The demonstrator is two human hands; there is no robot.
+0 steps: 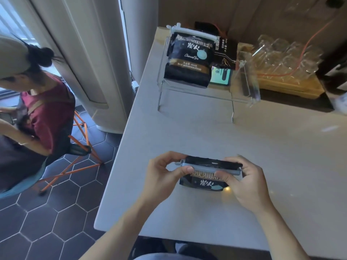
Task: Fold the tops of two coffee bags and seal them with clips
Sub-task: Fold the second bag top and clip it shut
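Black coffee bag with gold lettering; grey clip; pale grey table; dark hexagon-tiled floor

left hand, right hand, fingers pinching inward

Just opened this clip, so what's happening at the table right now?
A person is sealing a black coffee bag that stands on the pale grey table. The left hand and right hand each grip an end of a long grey clip laid across the bag's folded top. A second black coffee bag, already closed with a white clip, sits on the clear acrylic shelf further back.
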